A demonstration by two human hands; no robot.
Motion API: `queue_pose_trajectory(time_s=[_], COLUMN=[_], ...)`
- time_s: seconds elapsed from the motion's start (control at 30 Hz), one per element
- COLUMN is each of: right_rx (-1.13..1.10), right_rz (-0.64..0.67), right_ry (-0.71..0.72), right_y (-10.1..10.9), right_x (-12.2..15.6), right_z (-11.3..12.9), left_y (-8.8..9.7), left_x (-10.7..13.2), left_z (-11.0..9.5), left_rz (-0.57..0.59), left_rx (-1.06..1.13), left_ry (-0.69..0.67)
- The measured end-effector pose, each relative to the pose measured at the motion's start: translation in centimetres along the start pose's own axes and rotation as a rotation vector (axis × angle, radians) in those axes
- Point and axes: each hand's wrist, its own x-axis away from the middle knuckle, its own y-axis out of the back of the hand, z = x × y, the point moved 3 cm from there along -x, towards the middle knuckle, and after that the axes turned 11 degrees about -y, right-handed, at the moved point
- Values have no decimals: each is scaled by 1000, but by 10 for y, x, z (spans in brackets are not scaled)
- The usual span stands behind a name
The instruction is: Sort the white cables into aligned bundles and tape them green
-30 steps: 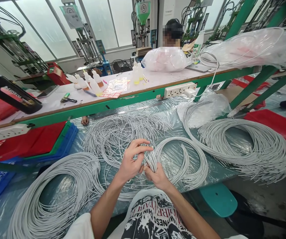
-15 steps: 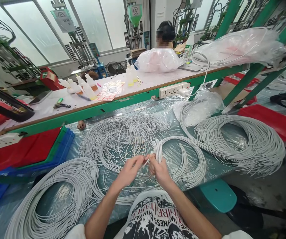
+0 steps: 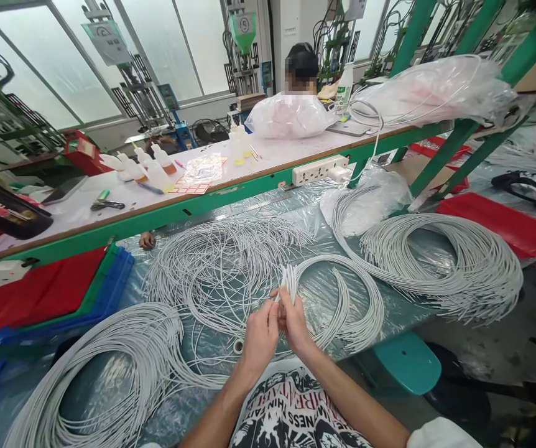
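Note:
In front of my body, my right hand [image 3: 295, 317] is closed round the ends of a bundle of thin light-grey cables [image 3: 289, 277], which stand up above the fingers. My left hand [image 3: 262, 328] is pinched close against the right one, just below the bundle's ends; what its fingertips hold is hidden. From my grip the bundle curves right into a loose loop [image 3: 374, 305] on the table. Behind my hands spreads a tangled heap of the same cables [image 3: 231, 249]. A small roll [image 3: 239, 346] stands beside my left wrist.
Big cable coils lie at the left [image 3: 53, 373] and right [image 3: 492, 267]. Stacked trays [image 3: 76, 292] stand at the left, a red tray [image 3: 501, 224] at the right. A raised shelf [image 3: 231, 200] with a power strip [image 3: 317, 171] crosses behind. A person [image 3: 301, 65] is beyond it.
My left hand has moved right and closed in against my right hand. The small roll now shows beside my left wrist. The whole view has shifted slightly.

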Motion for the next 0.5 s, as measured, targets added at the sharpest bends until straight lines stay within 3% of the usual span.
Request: queue_pose_trajectory(time_s=[0.13,0.23,0.5], right_rx=[79,65,-77], right_rz=[-49,-43,-57], right_ry=[33,-22,-79], right_y=[2,6,15], right_x=[-1,-4,-16], right_z=[-1,-4,-6], left_y=[-7,-5,6], left_x=[-7,-12,-7], left_z=[-5,-10,-20], left_rz=[98,192,291], left_rx=[-198,-326,-230], left_ry=[-7,-31,-160])
